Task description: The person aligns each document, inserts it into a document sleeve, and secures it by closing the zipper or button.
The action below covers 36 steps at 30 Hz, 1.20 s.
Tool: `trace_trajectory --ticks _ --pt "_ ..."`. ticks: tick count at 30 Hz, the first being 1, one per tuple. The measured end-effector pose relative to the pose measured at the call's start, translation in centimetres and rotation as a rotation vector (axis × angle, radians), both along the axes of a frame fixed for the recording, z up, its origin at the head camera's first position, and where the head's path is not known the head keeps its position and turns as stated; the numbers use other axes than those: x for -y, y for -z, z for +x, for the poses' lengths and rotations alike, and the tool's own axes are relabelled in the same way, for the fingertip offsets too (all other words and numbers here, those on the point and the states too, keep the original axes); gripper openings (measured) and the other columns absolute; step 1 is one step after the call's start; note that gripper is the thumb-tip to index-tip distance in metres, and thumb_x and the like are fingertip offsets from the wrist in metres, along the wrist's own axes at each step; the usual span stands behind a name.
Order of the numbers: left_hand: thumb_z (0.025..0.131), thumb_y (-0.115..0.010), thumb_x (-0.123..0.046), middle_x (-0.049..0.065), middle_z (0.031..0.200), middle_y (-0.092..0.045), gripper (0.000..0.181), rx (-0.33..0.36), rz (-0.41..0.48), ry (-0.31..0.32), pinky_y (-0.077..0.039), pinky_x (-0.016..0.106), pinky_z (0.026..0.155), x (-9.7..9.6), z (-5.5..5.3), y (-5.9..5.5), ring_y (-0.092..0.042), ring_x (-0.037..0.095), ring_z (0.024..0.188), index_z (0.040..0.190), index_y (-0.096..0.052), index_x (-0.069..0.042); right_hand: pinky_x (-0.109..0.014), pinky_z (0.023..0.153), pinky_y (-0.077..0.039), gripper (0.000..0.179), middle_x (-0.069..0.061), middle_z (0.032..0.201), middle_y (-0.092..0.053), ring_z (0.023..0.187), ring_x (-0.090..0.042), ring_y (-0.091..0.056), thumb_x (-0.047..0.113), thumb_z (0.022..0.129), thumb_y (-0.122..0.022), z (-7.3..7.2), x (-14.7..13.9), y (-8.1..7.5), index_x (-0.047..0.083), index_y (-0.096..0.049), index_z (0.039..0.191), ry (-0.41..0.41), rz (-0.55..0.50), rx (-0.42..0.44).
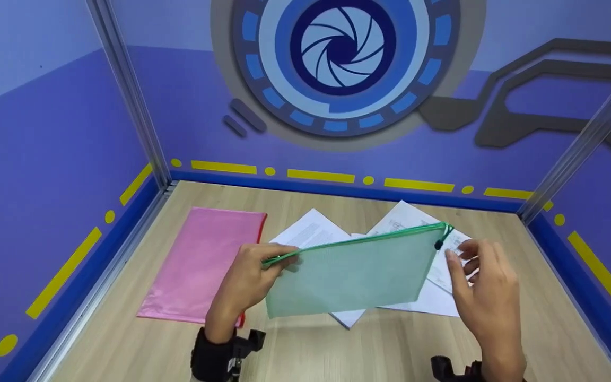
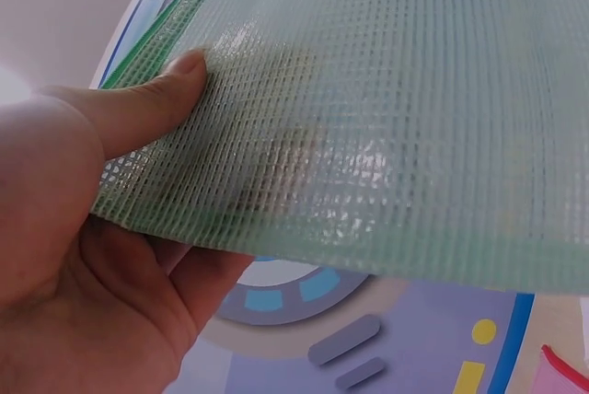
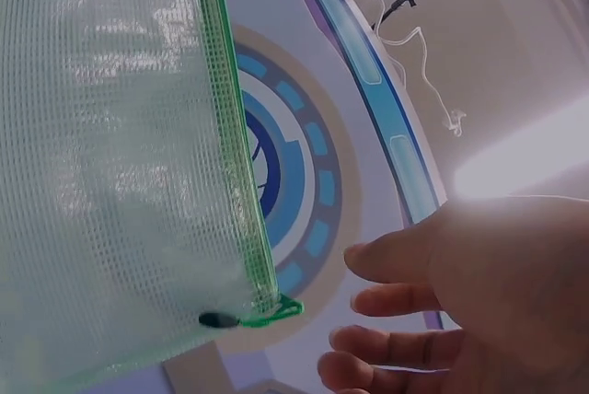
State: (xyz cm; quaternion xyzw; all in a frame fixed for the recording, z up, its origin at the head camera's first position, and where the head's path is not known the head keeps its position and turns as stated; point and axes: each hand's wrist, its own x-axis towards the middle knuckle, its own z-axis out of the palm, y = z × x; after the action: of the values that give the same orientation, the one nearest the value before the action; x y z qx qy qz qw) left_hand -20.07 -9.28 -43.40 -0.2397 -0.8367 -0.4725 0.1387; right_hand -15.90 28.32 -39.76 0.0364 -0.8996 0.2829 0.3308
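A green mesh zipper pouch [image 1: 353, 276] is raised above the table, its green zipper edge uppermost. My left hand [image 1: 250, 278] pinches its left end, thumb on the near face and fingers behind, as the left wrist view also shows. At the pouch's far right corner hangs a dark zipper pull [image 1: 439, 244] on a green loop. Just right of that corner is my right hand [image 1: 488, 292], fingers loosely bent with nothing between them. In the right wrist view a gap separates those fingertips [image 3: 363, 263] from the pouch corner.
A pink zipper pouch [image 1: 199, 260] with a red edge lies flat on the left of the wooden table [image 1: 401, 350]. White printed papers [image 1: 308, 228] lie behind and beneath the green pouch, more papers [image 1: 403, 217] to the right. Blue-purple panels [image 1: 189, 111] enclose the table.
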Motion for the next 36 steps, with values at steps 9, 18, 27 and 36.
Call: trace_trajectory --ticks 9,18,27,36 --pt "0.096 -0.075 0.001 -0.006 0.105 -0.079 0.026 -0.015 0.024 0.114 -0.060 0.033 0.088 -2.1 0.1 0.1 -0.074 0.009 0.096 0.116 -0.083 -0.014 -0.031 0.070 -0.056 0.032 0.006 0.093 -0.075 0.076 -0.007 -0.066 0.027 0.115 -0.048 -0.1 1.3 0.3 0.009 -0.074 0.111 -0.428 0.048 0.425" --pt "0.099 -0.073 -0.003 -0.010 0.104 -0.078 0.025 -0.077 0.061 0.258 -0.059 0.029 0.086 -4.3 0.6 0.2 -0.071 0.006 0.094 0.115 -0.083 -0.018 -0.028 0.070 -0.058 0.063 0.000 0.085 -0.075 0.069 -0.010 -0.069 0.038 0.118 -0.031 -0.2 1.8 0.3 0.002 -0.079 0.097 -0.304 -0.095 0.584" --pt "0.095 -0.072 0.008 -0.009 0.106 -0.078 0.035 -0.126 0.020 0.300 -0.057 0.025 0.086 -5.3 1.1 -0.1 -0.070 0.002 0.098 0.117 -0.083 -0.016 -0.032 0.071 -0.059 0.070 -0.007 0.090 -0.078 0.069 -0.017 -0.072 0.049 0.116 -0.031 -0.3 1.8 0.1 -0.001 -0.077 0.102 -0.203 -0.205 0.611" --pt "0.096 -0.076 -0.001 -0.011 0.110 -0.077 0.030 -0.087 -0.093 0.252 -0.057 0.027 0.090 -5.4 2.0 -0.9 -0.069 0.002 0.101 0.120 -0.082 -0.018 -0.031 0.072 -0.056 0.044 -0.008 0.092 -0.079 0.085 -0.021 -0.075 0.028 0.116 -0.042 -0.6 2.5 0.2 0.000 -0.074 0.107 -0.184 -0.200 0.484"
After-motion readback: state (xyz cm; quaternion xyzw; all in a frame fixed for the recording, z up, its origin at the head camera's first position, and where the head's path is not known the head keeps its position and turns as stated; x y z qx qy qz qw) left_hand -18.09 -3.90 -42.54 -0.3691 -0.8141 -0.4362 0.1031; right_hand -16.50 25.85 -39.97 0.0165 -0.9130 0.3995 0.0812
